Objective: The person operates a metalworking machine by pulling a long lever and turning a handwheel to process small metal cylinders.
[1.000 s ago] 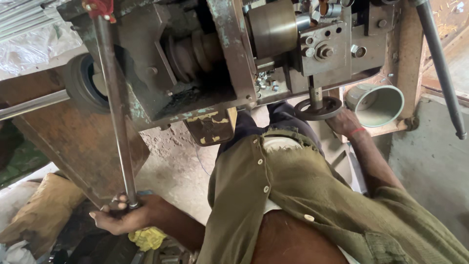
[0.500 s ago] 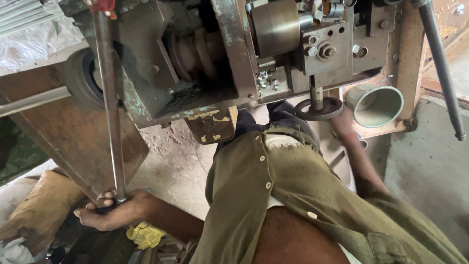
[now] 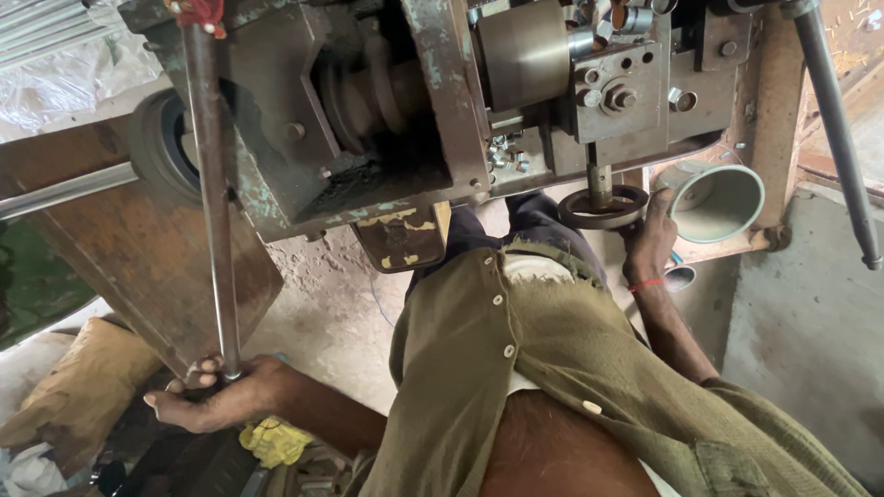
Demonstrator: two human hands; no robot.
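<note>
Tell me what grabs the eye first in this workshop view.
The grimy green machine fills the top of the view, its pulley and bolts in the open. At lower left, the left hand grips the bottom end of a long steel rod that runs up to the machine. At right, the right hand rests on a dark handwheel, beside a pale green pipe.

Your left hand [image 3: 216, 398] grips the lower end of a long, rusty steel rod [image 3: 214, 198] standing almost upright. Your right hand [image 3: 650, 241] rests on the small dark handwheel [image 3: 603, 208] under the machine.
</note>
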